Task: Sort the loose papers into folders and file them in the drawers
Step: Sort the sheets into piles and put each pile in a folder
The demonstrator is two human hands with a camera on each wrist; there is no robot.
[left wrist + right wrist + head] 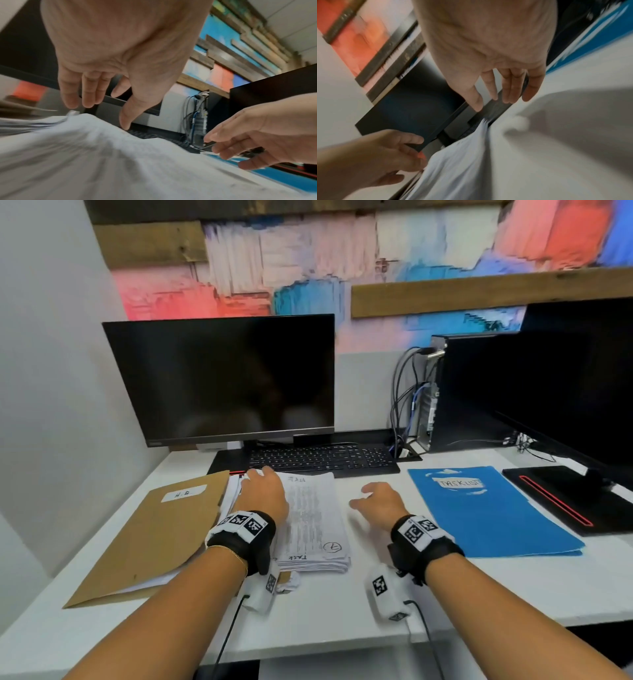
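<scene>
A stack of printed papers [313, 518] lies mid-desk, between a brown folder [161, 535] labelled "H.R" on the left and a blue folder [486, 511] labelled "TASK LIST" on the right. My left hand [260, 477] hovers over the stack's far left corner. In the left wrist view that hand [102, 115] has relaxed fingers, and its thumb tip meets the papers [120, 162] at their far edge. My right hand [363, 498] floats above bare desk between the stack and the blue folder. In the right wrist view it [494, 104] is relaxed and holds nothing.
A black monitor [219, 381] and keyboard [322, 458] stand just behind the papers. At the back right are a computer tower [462, 392], hanging cables [404, 412] and a second monitor [575, 392] on a black base [565, 501]. The white desk [342, 618] ends close to me.
</scene>
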